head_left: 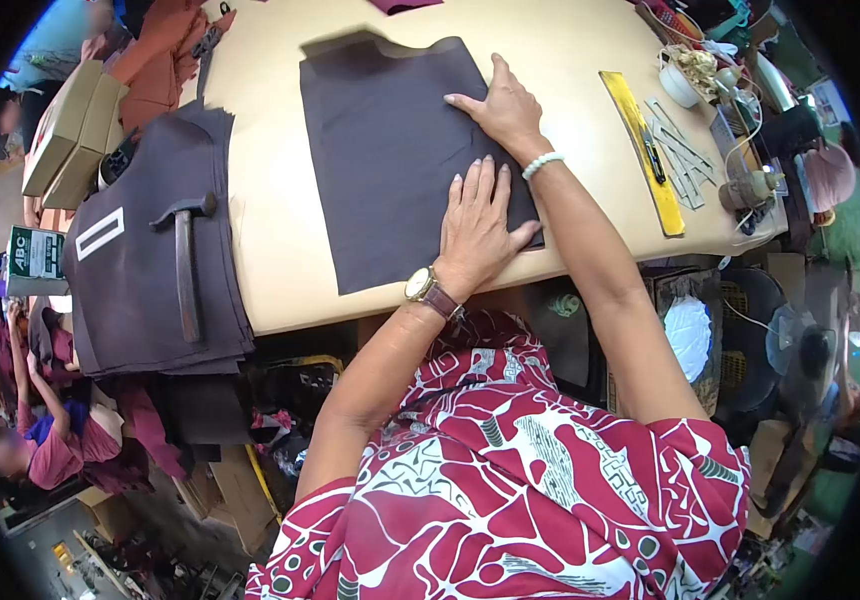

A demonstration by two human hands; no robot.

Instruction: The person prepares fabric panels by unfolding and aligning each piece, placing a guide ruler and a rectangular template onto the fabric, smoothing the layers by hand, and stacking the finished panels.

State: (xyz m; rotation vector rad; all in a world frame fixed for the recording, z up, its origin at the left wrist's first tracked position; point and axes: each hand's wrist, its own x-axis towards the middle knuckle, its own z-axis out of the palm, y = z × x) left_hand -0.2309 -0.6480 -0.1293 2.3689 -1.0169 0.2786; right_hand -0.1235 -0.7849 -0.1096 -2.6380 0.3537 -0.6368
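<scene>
A dark cut fabric piece (380, 160) lies flat on the pale table (270, 200), its far edge showing a second layer. My left hand (478, 225), with a watch at the wrist, rests palm down on the near right part of the fabric, fingers stretched out. Beyond it, my right hand (508, 108), a beaded bracelet on its wrist, lies along the fabric's right edge with thumb and fingers apart. Neither hand grips anything.
At left, a hammer (186, 270) and a white rectangular frame (100, 234) lie on stacked dark fabric (140, 310). At right are a yellow ruler (640, 150), a cutter (654, 155) and metal templates (685, 165). Another person (55, 440) sits at lower left.
</scene>
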